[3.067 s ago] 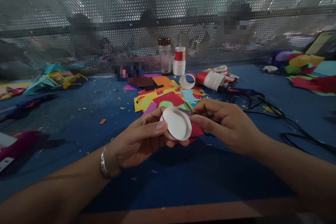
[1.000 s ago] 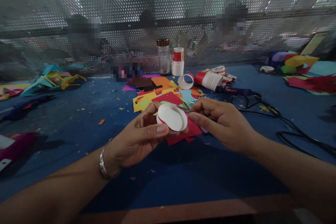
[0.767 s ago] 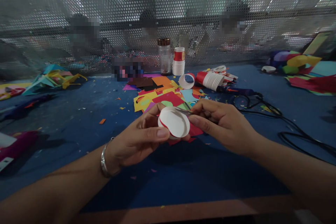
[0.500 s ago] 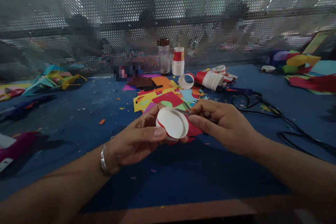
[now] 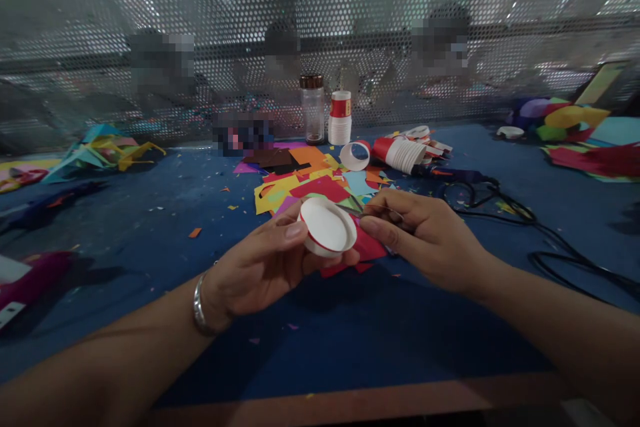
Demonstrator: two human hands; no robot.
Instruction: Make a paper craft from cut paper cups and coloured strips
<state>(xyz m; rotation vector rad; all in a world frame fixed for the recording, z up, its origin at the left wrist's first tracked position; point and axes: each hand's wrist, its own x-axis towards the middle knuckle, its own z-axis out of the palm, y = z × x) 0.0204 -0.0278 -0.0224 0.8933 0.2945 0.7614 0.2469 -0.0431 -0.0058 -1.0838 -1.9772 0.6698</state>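
My left hand (image 5: 270, 257) is closed round a shallow white paper cup base (image 5: 327, 227), cut low, with a thin red edge. Its thumb presses the near left rim while the fingers support it from beneath. The hollow of the cup base faces up towards me, slightly tilted. Just right of it, my right hand (image 5: 420, 233) grips a pair of scissors (image 5: 354, 209). Their metal blades stand a little apart beside the cup's far right rim, and the fingers hide most of the handles. Red paper (image 5: 371, 243) lies on the table behind and below the hands.
Coloured paper sheets and scraps (image 5: 300, 177) cover the middle of the blue table (image 5: 320, 340). Beyond them are a glass jar (image 5: 313, 113), stacked paper cups (image 5: 341, 120) and a lying cup stack (image 5: 400, 152). A glue gun (image 5: 460, 175) with a looping black cable lies right.
The cup base has turned and tilted in my left hand; the red band across its left inside is now a thin rim line. My left thumb has shifted up. The right hand barely moved.
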